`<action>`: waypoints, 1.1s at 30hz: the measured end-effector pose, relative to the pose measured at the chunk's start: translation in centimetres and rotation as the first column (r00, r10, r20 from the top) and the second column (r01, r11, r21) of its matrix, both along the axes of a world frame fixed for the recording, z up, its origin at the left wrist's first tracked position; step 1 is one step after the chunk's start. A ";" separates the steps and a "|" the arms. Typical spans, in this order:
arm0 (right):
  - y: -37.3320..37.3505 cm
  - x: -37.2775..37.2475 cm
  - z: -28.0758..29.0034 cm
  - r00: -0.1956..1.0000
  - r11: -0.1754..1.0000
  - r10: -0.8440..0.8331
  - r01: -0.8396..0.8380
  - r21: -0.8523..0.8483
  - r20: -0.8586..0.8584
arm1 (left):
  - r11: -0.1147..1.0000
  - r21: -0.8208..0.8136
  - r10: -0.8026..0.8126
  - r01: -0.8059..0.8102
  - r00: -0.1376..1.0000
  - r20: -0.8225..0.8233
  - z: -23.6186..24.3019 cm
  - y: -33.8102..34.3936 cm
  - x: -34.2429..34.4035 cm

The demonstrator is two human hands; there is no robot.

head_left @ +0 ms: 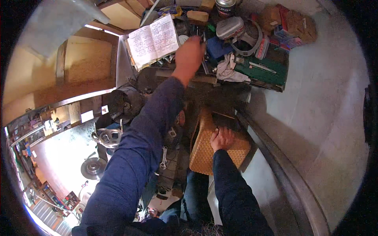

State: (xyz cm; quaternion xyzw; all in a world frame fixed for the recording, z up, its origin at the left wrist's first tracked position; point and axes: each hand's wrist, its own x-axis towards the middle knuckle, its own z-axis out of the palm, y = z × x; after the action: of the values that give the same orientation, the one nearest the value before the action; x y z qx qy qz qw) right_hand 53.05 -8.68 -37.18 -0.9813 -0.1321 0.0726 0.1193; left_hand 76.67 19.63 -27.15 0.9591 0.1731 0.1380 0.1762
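Note:
My left arm stretches forward over a cluttered workbench (206,78). My left hand (189,59) is closed beside an open notebook (153,42) with handwritten pages. Its fingertips curl away from view, so whatever they hold is hidden. A blue piece (219,48) lies just right of that hand, among small tools. Lower down, my right hand (223,139) grips the upper edge of a tan woven wicker basket (208,153), its fingers bent over the rim. The basket stands tilted in front of my legs.
Toward the back right are a grey round-framed part (249,43), a white rag (229,70), a green board (265,72) and cardboard boxes (301,25). At left stand a metal handwheel (110,137) and a disc (93,168). A wrench (163,157) lies below my left arm. A dark rail (283,165) runs along the right.

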 end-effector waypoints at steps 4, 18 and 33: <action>0.1 0.3 0.5 0.998 0.997 0.040 -0.036 -0.068 0.053 | 1.000 0.025 0.023 -0.019 0.978 -0.209 -0.6 -0.1 3.0; -0.5 -0.1 0.0 0.998 0.996 0.050 -0.052 -0.076 -0.033 | 0.999 -0.010 0.033 -0.033 0.999 -0.011 -7.6 3.1 6.6; 0.2 0.2 1.0 0.999 0.996 0.015 -0.013 -0.086 0.032 | 0.687 -0.689 0.035 -0.230 0.958 -0.284 9.4 -3.3 -13.8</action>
State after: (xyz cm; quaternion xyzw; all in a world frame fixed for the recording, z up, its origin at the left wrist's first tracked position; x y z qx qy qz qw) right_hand 53.21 -8.48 -36.16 -0.9857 -0.1377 0.0630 0.0745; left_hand 62.86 16.32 -17.78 0.8089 0.3029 -0.0490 0.5016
